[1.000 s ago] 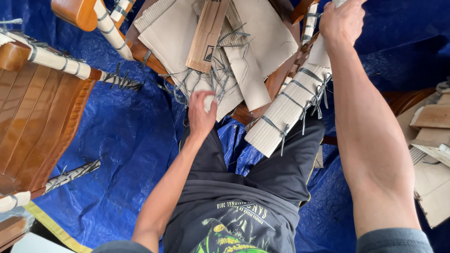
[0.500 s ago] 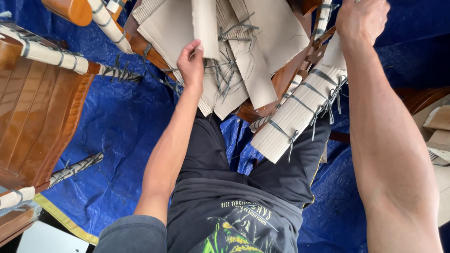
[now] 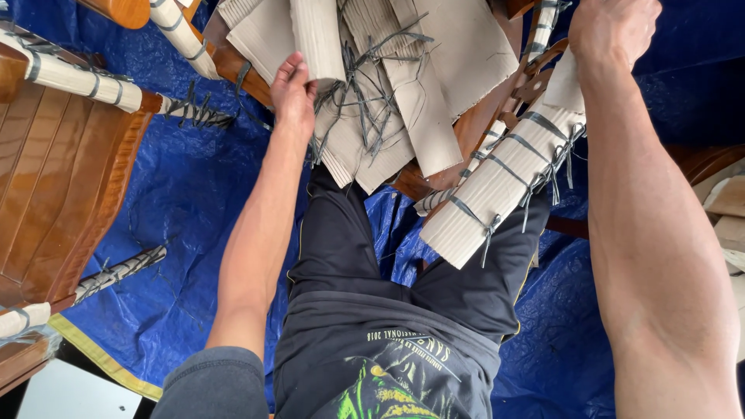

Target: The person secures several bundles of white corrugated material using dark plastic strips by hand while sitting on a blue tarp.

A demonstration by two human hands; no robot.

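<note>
1. The left hand (image 3: 293, 93) sits at upper centre-left of the frame, fingers closed on the lower edge of a cardboard roll (image 3: 318, 39) that runs up out of the top of the frame.
2. That roll's long axis is near vertical in the picture; it lies just above and right of the left hand, touching it.
3. The right hand (image 3: 613, 31) is at the upper right, closed down over the top end of a wrapped leg (image 3: 497, 194); what the fingers do underneath is hidden, so I cannot tell how tight the hold is.
4. The wrapped leg is bound with grey straps (image 3: 535, 155) and slants from upper right down to centre, its lower end free over the person's shorts (image 3: 466, 287).
5. Between the hands lie loose cardboard sheets (image 3: 434, 70) and cut strap ends over brown wood.
6. The left hand is the one on the roll; the right is well apart from it.
7. A wooden chair (image 3: 46, 186) lies at the left on a blue tarp (image 3: 186, 202).
</note>
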